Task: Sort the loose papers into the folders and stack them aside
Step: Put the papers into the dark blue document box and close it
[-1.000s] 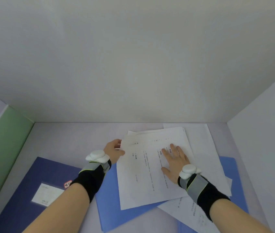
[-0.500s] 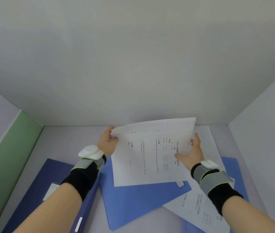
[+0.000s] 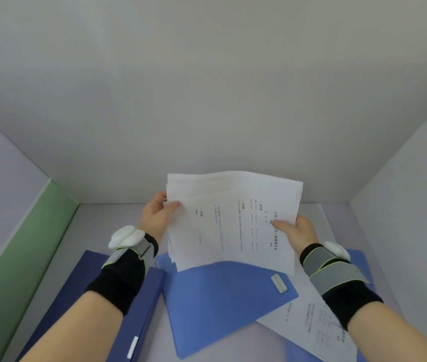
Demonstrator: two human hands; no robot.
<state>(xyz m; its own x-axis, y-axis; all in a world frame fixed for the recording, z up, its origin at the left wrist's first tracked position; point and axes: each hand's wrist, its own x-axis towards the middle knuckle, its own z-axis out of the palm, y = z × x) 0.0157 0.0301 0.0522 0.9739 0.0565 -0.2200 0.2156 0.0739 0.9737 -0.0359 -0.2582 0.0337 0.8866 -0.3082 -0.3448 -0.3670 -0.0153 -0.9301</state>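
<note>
A stack of white printed papers (image 3: 233,220) is held upright above the table, turned sideways so the text runs vertically. My left hand (image 3: 156,214) pinches its left edge and my right hand (image 3: 297,229) pinches its right edge. Below it lies a light blue folder (image 3: 217,304) with a white clip tab (image 3: 279,283). A dark blue binder (image 3: 139,307) lies to the left, partly under my left forearm. More loose printed sheets (image 3: 309,320) lie at the right, over a second light blue folder (image 3: 361,259).
The grey table (image 3: 108,226) is boxed in by white walls behind and at the right. A green panel (image 3: 16,259) runs along the left side. Bare table shows at the back left.
Both hands gripped the paper stack and lifted it off the light blue folder, raising it upright. The folder's surface and clip tab are now uncovered.
</note>
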